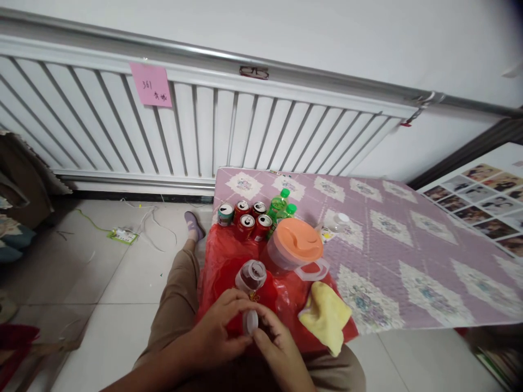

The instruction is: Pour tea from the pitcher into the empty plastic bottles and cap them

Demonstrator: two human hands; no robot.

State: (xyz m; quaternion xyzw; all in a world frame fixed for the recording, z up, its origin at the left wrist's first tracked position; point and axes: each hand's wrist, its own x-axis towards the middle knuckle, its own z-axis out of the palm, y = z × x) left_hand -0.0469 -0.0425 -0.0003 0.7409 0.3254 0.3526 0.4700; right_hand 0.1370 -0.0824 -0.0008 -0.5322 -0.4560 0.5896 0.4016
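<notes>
Between my two hands is a small white bottle cap [249,322]. My left hand [223,326] curls round it from the left, and my right hand [280,340] pinches it from the right, thumbs at its lower edge. Just beyond my fingers stands a clear open-topped bottle [250,276], its lower part hidden by my hands. Behind it is a clear plastic pitcher [280,253] with an orange lid [297,239] and a handle on the right. To the right of my right hand lies a crumpled yellow cloth [327,316].
Several opened drink cans [245,226] and green-capped bottles [279,202] stand behind the pitcher. Another clear bottle [340,221] lies to the right. Red plastic sheeting [218,250] covers the near part of the patterned tablecloth [392,234]. A white radiator [245,125] is behind the table.
</notes>
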